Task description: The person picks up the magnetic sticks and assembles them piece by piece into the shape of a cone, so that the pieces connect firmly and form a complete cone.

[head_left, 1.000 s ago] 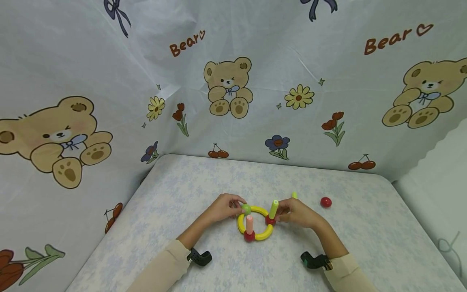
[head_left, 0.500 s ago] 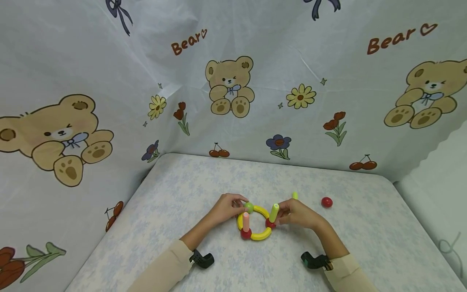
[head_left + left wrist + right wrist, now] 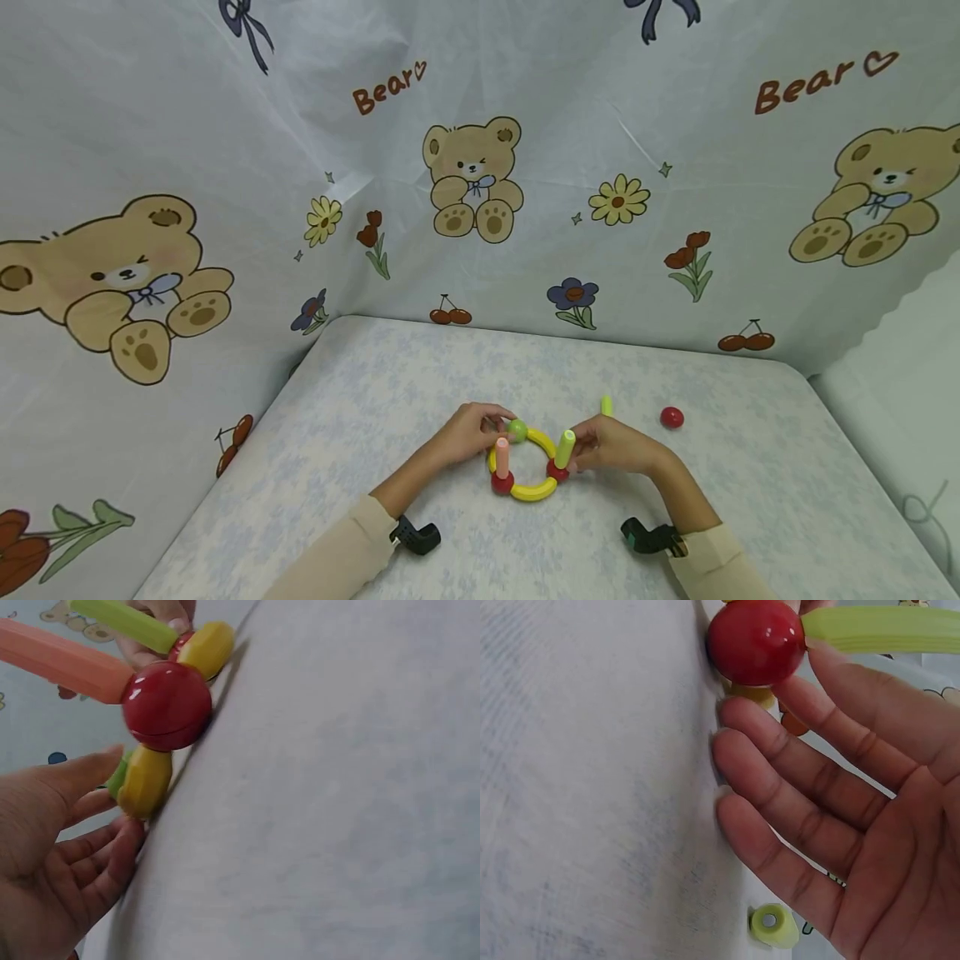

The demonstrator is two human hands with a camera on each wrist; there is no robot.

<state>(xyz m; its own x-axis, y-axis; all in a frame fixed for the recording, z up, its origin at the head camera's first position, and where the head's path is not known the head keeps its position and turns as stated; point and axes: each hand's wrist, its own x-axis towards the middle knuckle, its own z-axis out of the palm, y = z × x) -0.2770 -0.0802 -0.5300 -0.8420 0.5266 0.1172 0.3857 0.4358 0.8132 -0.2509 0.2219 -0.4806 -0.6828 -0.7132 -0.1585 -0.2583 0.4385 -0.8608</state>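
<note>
On the table lies a ring of curved yellow sticks [image 3: 534, 492] joined by balls, like a magnetic building toy. My left hand [image 3: 468, 433] pinches the green ball [image 3: 517, 430] at the ring's far left. With thumb and forefinger, my right hand [image 3: 618, 443] holds the right red ball [image 3: 756, 641], its other fingers extended along the tabletop. A light green stick [image 3: 566, 450] stands up from that ball. From the front-left red ball [image 3: 166, 706] rises a pink stick [image 3: 67, 660]. In the left wrist view the green ball is mostly hidden behind a yellow stick.
Beyond my right hand stands another light green stick [image 3: 606, 406], partly hidden. A loose red ball [image 3: 672, 417] sits farther right on the pale patterned table [image 3: 420, 358]. A bear-print curtain [image 3: 555, 92] hangs along the back and left edges.
The ring has turned a little clockwise under both hands: the green ball has shifted right, the right red ball nearer, and the pink stick left. Both hands keep their holds.
</note>
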